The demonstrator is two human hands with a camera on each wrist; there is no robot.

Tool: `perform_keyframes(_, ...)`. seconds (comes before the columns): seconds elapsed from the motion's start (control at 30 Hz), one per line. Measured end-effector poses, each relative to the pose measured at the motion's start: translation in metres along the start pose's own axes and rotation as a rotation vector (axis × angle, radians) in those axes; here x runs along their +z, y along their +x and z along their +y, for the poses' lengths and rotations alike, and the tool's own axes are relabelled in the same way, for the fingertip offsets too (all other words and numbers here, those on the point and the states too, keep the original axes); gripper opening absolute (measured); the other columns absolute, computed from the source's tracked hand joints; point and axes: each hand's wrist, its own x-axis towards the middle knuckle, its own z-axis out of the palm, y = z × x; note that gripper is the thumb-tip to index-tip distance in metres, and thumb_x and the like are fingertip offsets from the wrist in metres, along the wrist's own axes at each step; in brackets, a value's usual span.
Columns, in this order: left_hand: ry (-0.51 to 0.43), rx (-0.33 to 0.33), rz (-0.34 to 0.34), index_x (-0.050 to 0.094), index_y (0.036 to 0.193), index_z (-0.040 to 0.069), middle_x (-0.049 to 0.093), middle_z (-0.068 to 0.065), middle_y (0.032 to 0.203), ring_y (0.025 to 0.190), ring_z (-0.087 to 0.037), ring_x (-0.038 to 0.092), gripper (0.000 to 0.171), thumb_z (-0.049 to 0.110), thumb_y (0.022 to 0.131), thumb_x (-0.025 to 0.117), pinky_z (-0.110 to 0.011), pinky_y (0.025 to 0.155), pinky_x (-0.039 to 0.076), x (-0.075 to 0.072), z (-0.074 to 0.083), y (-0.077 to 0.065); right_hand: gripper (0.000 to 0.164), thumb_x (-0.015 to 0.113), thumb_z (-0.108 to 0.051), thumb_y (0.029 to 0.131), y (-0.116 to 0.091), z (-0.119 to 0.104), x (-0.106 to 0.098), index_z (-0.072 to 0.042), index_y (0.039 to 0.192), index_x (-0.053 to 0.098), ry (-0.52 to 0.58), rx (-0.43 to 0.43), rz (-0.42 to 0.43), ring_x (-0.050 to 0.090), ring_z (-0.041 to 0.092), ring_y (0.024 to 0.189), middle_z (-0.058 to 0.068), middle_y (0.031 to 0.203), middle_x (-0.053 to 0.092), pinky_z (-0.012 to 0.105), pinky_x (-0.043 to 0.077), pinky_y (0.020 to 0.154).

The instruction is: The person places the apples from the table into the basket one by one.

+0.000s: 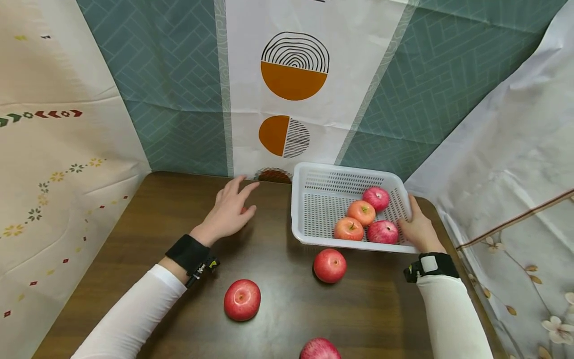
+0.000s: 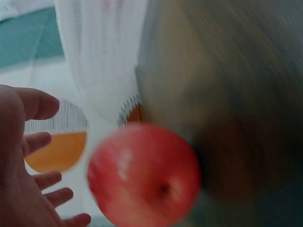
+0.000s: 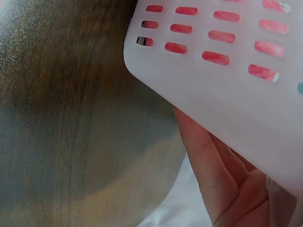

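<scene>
My left hand (image 1: 228,212) is over the table at the back, its fingers spread and relaxed, with nothing in them. A red apple (image 2: 144,175) sits just below and beside its palm; in the head view the hand covers nearly all of it. With my right hand (image 1: 421,230) I grip the right end of a white perforated plastic basket (image 1: 314,214), thumb over the rim and fingers outside. Inside, toward that end, lie two orange-red apples (image 1: 349,229) and two deeper pink, streaked fruits (image 1: 382,232). The basket looks tilted and close over the table in the right wrist view.
Several more fruits lie nearer on the brown table (image 1: 278,279): a red apple (image 1: 330,266) before the basket, another red apple (image 1: 242,299) to its left, and a pink streaked fruit (image 1: 320,349) at the front. Patterned cloth (image 1: 184,89) hangs behind and at both sides.
</scene>
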Motion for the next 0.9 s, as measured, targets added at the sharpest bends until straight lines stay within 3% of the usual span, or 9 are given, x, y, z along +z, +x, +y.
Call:
perform_keyframes(0.13,0.071,-0.083,-0.007,0.050,0.158,0.010,0.032,-0.026,0.165,0.152,-0.048,0.028,0.061,0.029,0.102,0.064,-0.073,0.114,0.028,-0.003,-0.018,-0.002,0.084,0.051,-0.021,0.108,0.001,0.001,0.000,-0.012,0.172,-0.004,0.000,-0.005,0.005,0.060,0.059,0.115,0.047,0.141,0.049,0.073,0.048,0.093)
perform_keyframes(0.37,0.057,-0.158,-0.064,0.058,0.151,0.005,0.046,-0.027,0.154,0.138,-0.047,0.046,0.056,0.032,0.102,0.061,-0.069,0.108,0.040,-0.010,-0.029,-0.005,0.085,0.052,-0.022,0.109,0.000,0.000,0.000,-0.014,0.172,-0.006,0.020,0.016,-0.012,0.059,0.059,0.118,0.046,0.143,0.047,0.074,0.048,0.095)
perform_keyframes(0.67,-0.010,-0.166,-0.200,0.062,0.147,0.005,0.053,-0.022,0.147,0.118,-0.038,0.061,0.057,0.042,0.103,0.063,-0.055,0.093,0.056,-0.018,-0.035,-0.014,0.086,0.051,-0.023,0.109,-0.002,-0.002,0.000,-0.016,0.172,-0.007,0.026,0.032,-0.014,0.059,0.059,0.119,0.045,0.145,0.046,0.075,0.048,0.095)
perform_keyframes(0.9,-0.099,-0.162,-0.204,0.063,0.132,0.003,0.065,-0.014,0.122,0.103,-0.029,0.062,0.051,0.040,0.098,0.074,-0.044,0.085,0.056,-0.020,-0.040,-0.015,0.085,0.052,-0.023,0.109,-0.001,-0.002,-0.001,-0.015,0.172,-0.005,0.025,0.028,-0.011,0.059,0.060,0.119,0.045,0.145,0.047,0.075,0.048,0.095)
